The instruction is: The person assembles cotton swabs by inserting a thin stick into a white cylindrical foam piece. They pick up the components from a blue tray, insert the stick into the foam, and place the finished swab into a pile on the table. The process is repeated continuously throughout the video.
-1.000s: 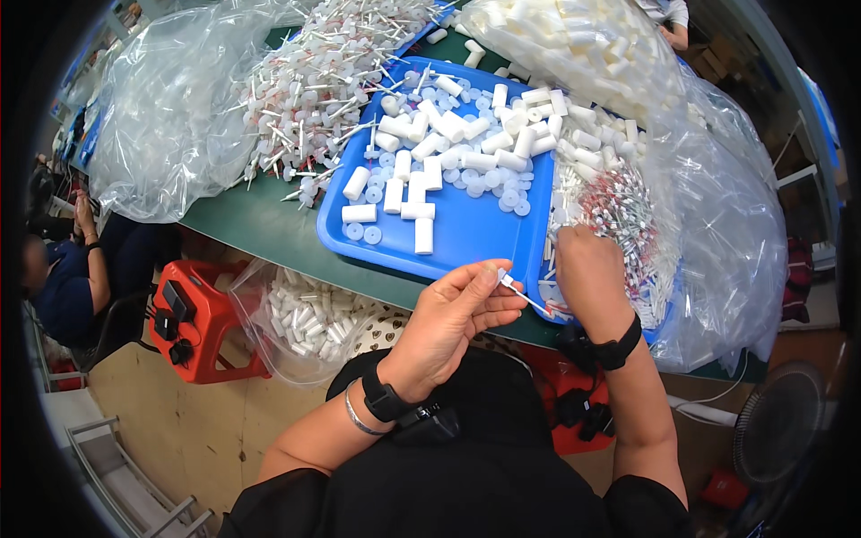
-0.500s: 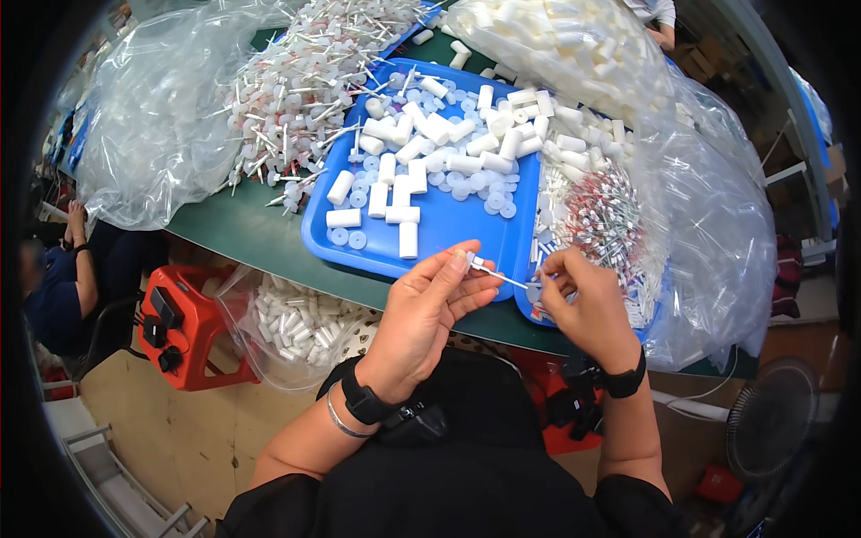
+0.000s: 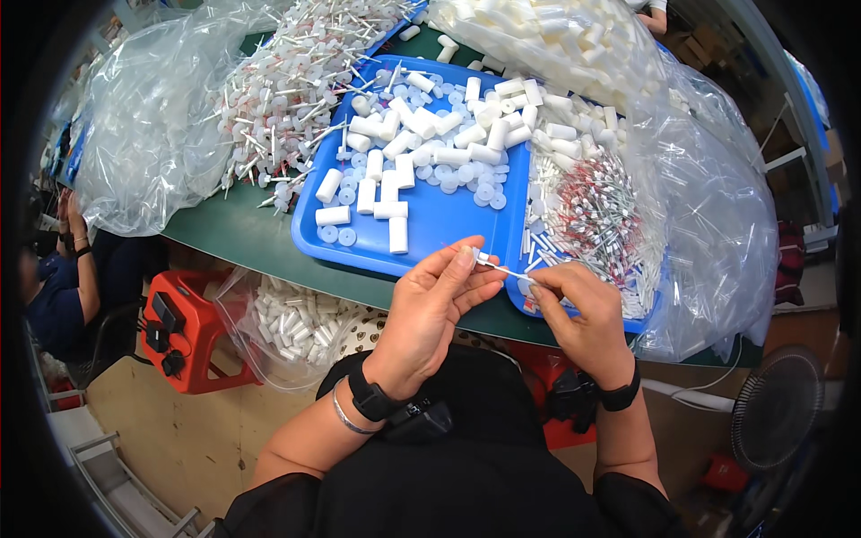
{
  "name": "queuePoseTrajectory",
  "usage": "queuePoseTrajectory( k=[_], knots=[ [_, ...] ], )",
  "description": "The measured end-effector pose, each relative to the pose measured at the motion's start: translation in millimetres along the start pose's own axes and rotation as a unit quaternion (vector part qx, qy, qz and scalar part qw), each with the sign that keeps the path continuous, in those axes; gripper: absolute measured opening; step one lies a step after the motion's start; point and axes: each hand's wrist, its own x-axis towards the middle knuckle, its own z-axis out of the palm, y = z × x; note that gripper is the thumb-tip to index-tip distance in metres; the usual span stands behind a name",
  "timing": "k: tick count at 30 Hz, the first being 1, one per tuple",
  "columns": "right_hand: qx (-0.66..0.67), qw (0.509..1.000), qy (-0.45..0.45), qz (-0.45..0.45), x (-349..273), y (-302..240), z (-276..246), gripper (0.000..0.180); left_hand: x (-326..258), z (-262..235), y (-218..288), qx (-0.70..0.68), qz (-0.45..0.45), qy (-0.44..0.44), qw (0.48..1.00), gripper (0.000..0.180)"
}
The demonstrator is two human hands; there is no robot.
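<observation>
Desk: green, it stretched across the upper half of the frame (image 3: pixel 224 229).
Blue tray (image 3: pixel 448 229): lay at upper centre, bearing white cylinders (image 3: pixel 398 235) and translucent discs (image 3: pixel 347 236).
Left hand (image 3: pixel 430 309): sat at mid-frame, its thumb and fingers clamped on the left end of a white stick (image 3: pixel 508 270).
Right hand (image 3: pixel 583 314): sat right of centre, fingers pinched on the stick's other end.
White stick: slanted slightly down to the right, between both hands.

wide fisheye view, downward from head
</observation>
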Motion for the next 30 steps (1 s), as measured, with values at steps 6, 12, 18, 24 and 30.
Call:
queuePoseTrajectory(
  k=[6, 12, 18, 24, 30],
  knots=[
    [0.119, 0.988, -0.03, 0.09, -2.0, 0.2, 8.5, 0.011, -6.1, 8.4, -8.2, 0.033, -0.016, -0.032, 0.999, 0.04],
    [0.445, 0.822, -0.135, 0.329, 4.2, -1.7, 7.3, 0.02, -5.7, 2.9, -5.3, 0.019, -0.035, -0.073, 0.997, 0.039],
    [0.095, 0.987, -0.081, 0.097, 2.4, -16.7, 22.8, 0.008, -10.0, -5.3, -10.7, 0.034, -0.019, -0.067, 0.997, 0.037],
    [0.133, 0.975, -0.129, 0.12, 35.4, -41.1, 20.3, 0.014, -18.6, -23.6, 7.3, 0.03, 0.083, -0.017, 0.996, 0.03],
    [-0.052, 0.982, -0.178, 0.036, 109.9, -38.0, 73.3, 0.036, -34.8, -54.6, 47.3, -0.053, 0.185, 0.068, 0.979, 0.038]
  ],
)
